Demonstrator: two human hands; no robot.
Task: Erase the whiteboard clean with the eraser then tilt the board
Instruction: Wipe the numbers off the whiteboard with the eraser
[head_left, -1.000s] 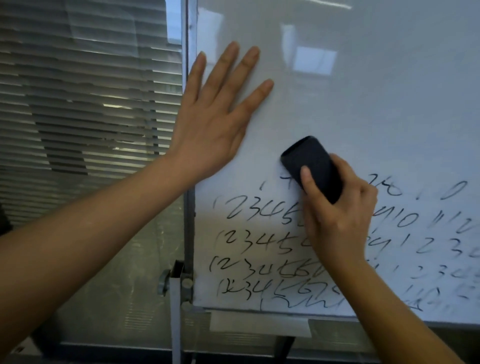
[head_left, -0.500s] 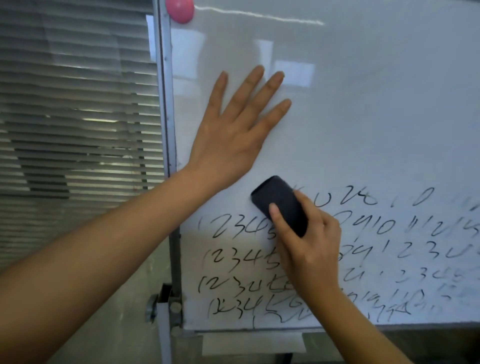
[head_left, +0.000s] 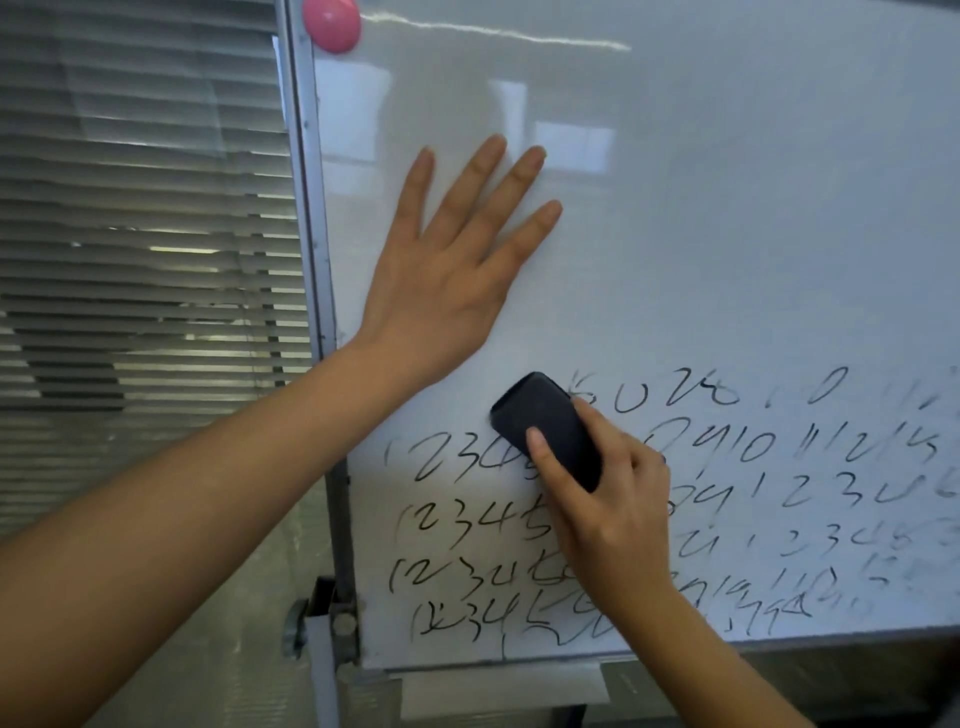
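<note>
Several digit rows (head_left: 675, 499) are remaining as the right hand (head_left: 608, 499), gripping the eraser (head_left: 550, 426), is sliding leftward while the flat left hand (head_left: 457, 270) is bracing the board (head_left: 727, 234).

Open whiteboard (head_left: 727, 234) surface is left upper right; the flat left hand (head_left: 447, 291) and pink magnet (head_left: 331, 23) are met leftward.
</note>
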